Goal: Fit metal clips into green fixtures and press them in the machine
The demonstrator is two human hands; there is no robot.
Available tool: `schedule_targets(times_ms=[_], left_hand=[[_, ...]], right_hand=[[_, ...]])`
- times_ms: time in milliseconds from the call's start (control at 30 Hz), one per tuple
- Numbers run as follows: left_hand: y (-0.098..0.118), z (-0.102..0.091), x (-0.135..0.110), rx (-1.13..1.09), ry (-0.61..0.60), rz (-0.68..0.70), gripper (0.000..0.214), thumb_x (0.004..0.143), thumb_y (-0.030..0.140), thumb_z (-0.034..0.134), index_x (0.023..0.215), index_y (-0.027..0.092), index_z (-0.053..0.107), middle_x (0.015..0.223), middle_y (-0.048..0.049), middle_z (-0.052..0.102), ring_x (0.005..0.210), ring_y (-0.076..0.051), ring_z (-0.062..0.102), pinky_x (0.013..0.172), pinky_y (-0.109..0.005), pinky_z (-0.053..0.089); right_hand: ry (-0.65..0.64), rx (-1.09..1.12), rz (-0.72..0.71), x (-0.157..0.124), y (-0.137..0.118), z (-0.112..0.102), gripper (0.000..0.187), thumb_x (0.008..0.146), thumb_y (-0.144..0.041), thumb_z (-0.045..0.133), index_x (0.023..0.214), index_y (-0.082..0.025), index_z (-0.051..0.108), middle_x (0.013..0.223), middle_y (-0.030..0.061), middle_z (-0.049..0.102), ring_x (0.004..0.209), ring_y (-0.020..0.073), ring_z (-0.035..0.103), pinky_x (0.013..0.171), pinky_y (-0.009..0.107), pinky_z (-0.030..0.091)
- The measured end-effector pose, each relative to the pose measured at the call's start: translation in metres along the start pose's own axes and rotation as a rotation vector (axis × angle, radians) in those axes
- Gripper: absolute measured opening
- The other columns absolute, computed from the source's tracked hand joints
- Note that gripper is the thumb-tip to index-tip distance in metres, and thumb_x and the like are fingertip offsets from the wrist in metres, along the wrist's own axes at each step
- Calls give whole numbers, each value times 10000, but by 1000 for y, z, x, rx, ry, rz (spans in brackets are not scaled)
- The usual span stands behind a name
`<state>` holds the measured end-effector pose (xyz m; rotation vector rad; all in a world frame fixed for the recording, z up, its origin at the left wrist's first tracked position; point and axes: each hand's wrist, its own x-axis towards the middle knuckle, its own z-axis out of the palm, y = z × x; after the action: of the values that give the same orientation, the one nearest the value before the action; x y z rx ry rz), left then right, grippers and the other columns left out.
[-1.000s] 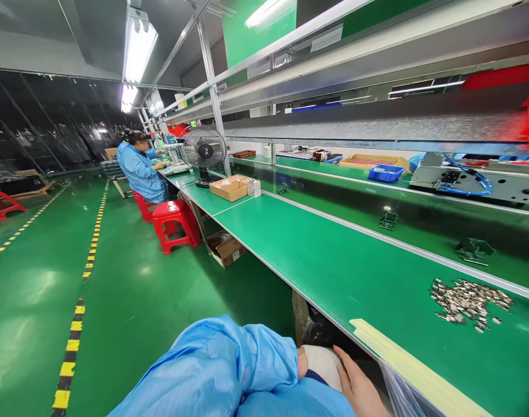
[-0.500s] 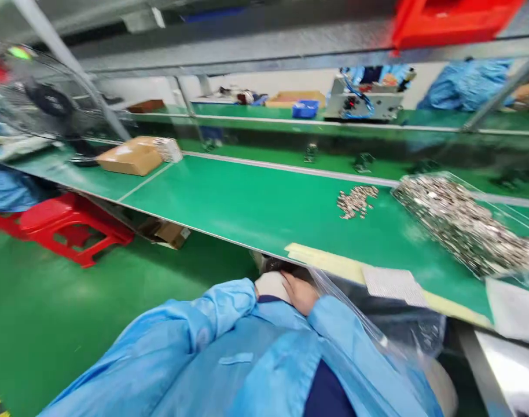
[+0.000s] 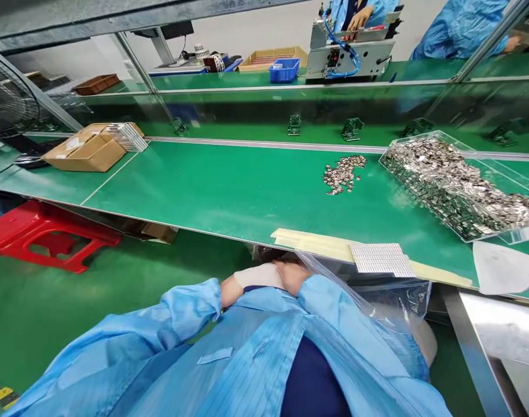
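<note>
My left hand (image 3: 260, 276) rests at my lap, just below the table edge, with a white covering over its back. Close against it is my right hand (image 3: 292, 276), its skin partly showing. The fingers of both are hidden, so I cannot make out whether either holds anything. A clear plastic bag (image 3: 390, 298) hangs from the table edge to the right of them. Above it, a white sheet with a fine grid pattern (image 3: 382, 259) lies on yellow tape (image 3: 316, 240). Farther in on the green table (image 3: 230, 185) is a small pile of shiny metal pieces (image 3: 343, 174).
A clear tray (image 3: 458, 229) heaped with metal pieces stands at the right. A cardboard box (image 3: 88, 150) sits at the left, with a red stool (image 3: 51, 231) below. Behind the table are a blue bin (image 3: 284, 70), a machine (image 3: 351, 55) and a co-worker's hand (image 3: 360, 17).
The view has tilted down and shifted right, so table items appear higher and farther left. The left forearm shows more bare wrist; both hands stay together at the lap.
</note>
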<state>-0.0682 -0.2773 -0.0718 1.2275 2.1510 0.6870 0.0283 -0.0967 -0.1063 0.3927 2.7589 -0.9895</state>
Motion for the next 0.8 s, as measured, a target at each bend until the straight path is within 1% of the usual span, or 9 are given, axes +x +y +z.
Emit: schedule_targets(times_ms=[133, 200, 300, 367, 433, 533, 600, 733, 800], left_hand=[[-18, -37, -51, -94, 84, -34, 319, 963, 423, 482, 898, 160, 651, 802, -14, 670, 680, -134, 638, 697, -266, 531], [-9, -47, -56, -190, 116, -56, 302, 982, 425, 430, 957, 182, 607, 691, 4, 662, 582, -132, 620, 600, -249, 495], [27, -47, -36, -531, 89, -96, 383, 974, 511, 374, 1112, 177, 503, 680, 6, 663, 473, -112, 574, 489, -221, 448], [55, -40, -17, -727, 0, -101, 406, 938, 555, 429, 1068, 175, 486, 645, 10, 652, 434, -103, 551, 454, -208, 423], [78, -33, 0, -760, -100, -61, 371, 896, 538, 528, 981, 179, 488, 646, 13, 651, 451, -102, 566, 467, -206, 436], [97, -32, 19, -549, -140, 115, 313, 804, 417, 709, 910, 184, 529, 685, 21, 662, 520, -107, 595, 496, -201, 443], [101, -35, 32, -345, -88, 328, 177, 839, 306, 688, 934, 186, 599, 744, -2, 697, 590, -119, 632, 537, -207, 462], [107, -39, 57, -179, 72, 769, 162, 895, 140, 553, 976, 199, 680, 1073, -104, 738, 926, -201, 712, 762, -286, 544], [113, -39, 67, -250, 111, 787, 126, 881, 137, 577, 935, 196, 675, 1118, -114, 725, 1027, -227, 688, 863, -335, 542]], right_hand=[[48, 135, -53, -3, 5, -4, 308, 936, -242, 531, 1206, -176, 665, 1132, 105, 711, 1118, 291, 636, 1018, 454, 441], [72, 223, -85, -10, 3, -11, 323, 940, -311, 527, 1171, -143, 679, 1153, 138, 701, 1105, 307, 641, 1005, 484, 457], [109, 369, -132, -34, -8, -27, 418, 979, -418, 429, 1136, -126, 683, 1149, 147, 702, 1066, 288, 661, 959, 466, 508], [148, 510, -166, -57, -22, -41, 478, 1007, -470, 344, 1189, -150, 649, 1148, 110, 703, 1037, 234, 673, 913, 390, 541], [236, 708, -191, -79, -35, -54, 468, 991, -516, 397, 1193, -168, 634, 1097, 84, 712, 973, 204, 683, 843, 335, 559], [496, 915, -127, -104, -45, -68, 333, 907, -481, 607, 976, -163, 680, 864, 48, 715, 772, 176, 672, 699, 282, 551], [679, 967, -18, -113, -43, -72, 259, 876, -425, 667, 861, -167, 672, 755, 21, 689, 678, 149, 639, 641, 255, 536], [908, 1110, 96, -124, -32, -73, 219, 879, -397, 671, 899, -183, 711, 850, 50, 718, 758, 175, 665, 673, 286, 569], [1016, 1062, 85, -128, -31, -75, 193, 880, -376, 673, 899, -198, 743, 932, 72, 719, 854, 205, 669, 705, 314, 579]])
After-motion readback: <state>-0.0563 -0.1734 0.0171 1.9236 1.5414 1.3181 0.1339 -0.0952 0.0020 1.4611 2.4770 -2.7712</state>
